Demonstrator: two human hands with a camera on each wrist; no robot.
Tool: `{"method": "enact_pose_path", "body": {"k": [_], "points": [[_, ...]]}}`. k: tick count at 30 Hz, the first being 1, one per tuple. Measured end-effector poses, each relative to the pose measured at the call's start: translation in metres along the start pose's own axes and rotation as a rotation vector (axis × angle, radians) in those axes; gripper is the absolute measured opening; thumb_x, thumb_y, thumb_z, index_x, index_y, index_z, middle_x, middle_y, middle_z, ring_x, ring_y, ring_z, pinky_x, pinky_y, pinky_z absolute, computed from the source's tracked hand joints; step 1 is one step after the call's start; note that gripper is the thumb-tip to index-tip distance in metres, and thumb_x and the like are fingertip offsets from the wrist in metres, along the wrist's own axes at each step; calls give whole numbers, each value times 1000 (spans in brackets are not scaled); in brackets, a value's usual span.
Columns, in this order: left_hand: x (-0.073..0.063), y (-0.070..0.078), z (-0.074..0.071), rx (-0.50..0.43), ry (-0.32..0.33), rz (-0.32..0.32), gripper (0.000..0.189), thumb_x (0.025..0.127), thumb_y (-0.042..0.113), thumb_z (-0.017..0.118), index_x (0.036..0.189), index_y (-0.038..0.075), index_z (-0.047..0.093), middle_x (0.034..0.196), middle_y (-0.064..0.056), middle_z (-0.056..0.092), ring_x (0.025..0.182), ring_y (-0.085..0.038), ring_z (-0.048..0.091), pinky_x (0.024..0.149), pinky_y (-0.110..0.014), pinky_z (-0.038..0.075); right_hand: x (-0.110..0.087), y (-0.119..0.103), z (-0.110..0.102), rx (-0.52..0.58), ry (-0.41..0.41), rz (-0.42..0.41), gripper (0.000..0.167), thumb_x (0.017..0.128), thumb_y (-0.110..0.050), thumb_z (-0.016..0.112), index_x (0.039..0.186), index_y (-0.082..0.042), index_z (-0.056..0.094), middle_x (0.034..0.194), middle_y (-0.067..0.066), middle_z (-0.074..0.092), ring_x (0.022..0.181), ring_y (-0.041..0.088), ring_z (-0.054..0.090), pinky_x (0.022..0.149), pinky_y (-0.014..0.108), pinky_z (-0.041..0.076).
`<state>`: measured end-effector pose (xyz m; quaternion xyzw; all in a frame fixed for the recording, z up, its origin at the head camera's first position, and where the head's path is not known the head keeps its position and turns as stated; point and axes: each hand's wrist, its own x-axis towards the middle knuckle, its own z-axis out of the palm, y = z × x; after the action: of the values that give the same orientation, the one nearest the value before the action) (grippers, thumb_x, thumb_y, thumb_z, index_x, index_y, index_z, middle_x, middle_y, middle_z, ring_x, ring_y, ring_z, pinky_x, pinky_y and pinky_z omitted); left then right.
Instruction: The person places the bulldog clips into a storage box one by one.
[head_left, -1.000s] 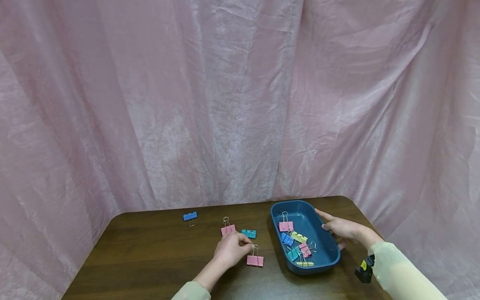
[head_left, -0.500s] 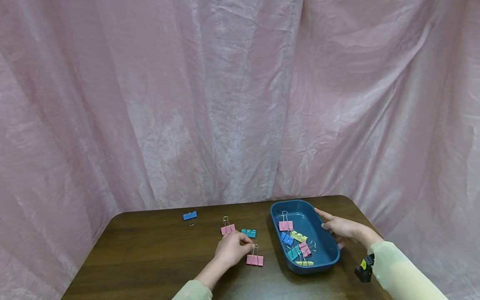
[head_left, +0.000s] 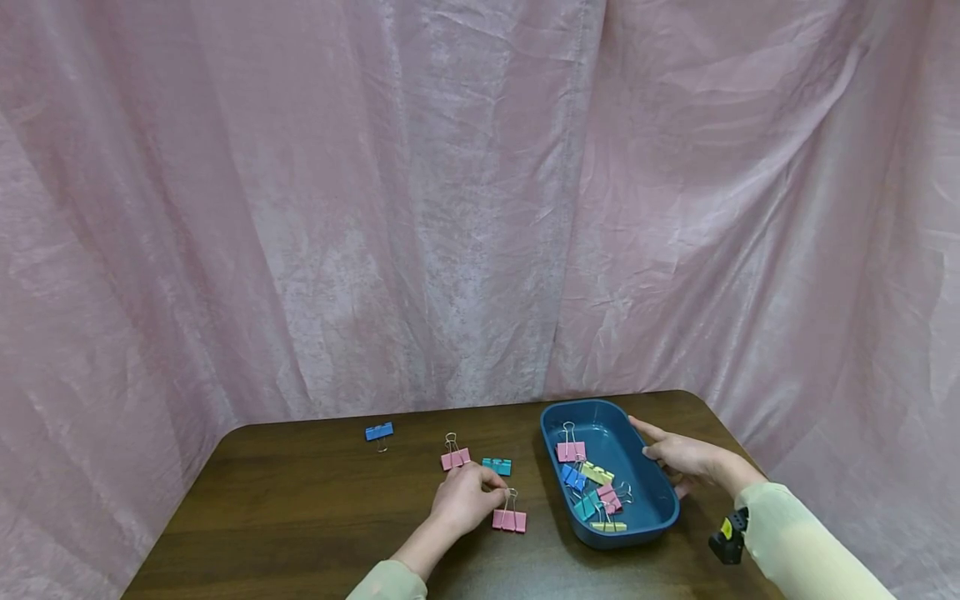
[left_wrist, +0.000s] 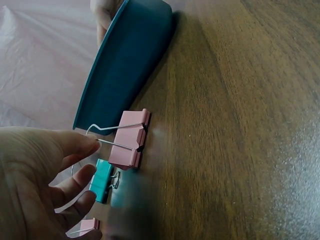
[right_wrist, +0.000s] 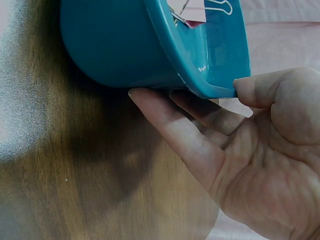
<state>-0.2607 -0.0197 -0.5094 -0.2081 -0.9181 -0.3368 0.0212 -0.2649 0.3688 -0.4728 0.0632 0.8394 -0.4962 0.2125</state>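
Observation:
My left hand [head_left: 465,497] pinches the wire handle of a pink binder clip [head_left: 510,521] between thumb and forefinger. In the left wrist view that pink clip [left_wrist: 129,139] is at the tabletop, its other fingers spread over a teal binder clip [left_wrist: 101,181]. On the right, my right hand [head_left: 684,457] grips the long side of a blue tray [head_left: 667,527]. The right wrist view has the thumb on the tray's rim [right_wrist: 200,91] and the fingers against the outer wall. Inside the tray lie several pink, blue, yellow and teal binder clips [head_left: 597,473].
Beyond the left hand, another pink binder clip [head_left: 455,459] and the teal one lie on the brown wooden table [head_left: 300,500]. A blue binder clip [head_left: 379,432] is near the table's back edge. A pink curtain [head_left: 450,208] hangs behind.

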Motion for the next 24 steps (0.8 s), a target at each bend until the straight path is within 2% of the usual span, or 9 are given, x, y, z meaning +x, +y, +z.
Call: {"method": "enact_pose_path", "body": {"k": [13, 24], "points": [[0, 1, -2, -11, -6, 3, 6, 86, 26, 80, 80, 27, 81, 89, 14, 69, 92, -23, 59, 72, -43, 47, 0, 0, 0, -3, -3, -6, 68, 108, -17, 45, 166, -26, 12, 154, 40, 25, 117, 59, 54, 67, 55, 60], [-2, -2, -3, -6, -15, 19, 8, 85, 28, 80, 77, 27, 79, 88, 14, 70, 92, -26, 61, 72, -42, 49, -1, 0, 0, -3, 2, -8, 67, 108, -16, 45, 166, -25, 13, 151, 41, 30, 114, 54, 58, 67, 55, 60]]}}
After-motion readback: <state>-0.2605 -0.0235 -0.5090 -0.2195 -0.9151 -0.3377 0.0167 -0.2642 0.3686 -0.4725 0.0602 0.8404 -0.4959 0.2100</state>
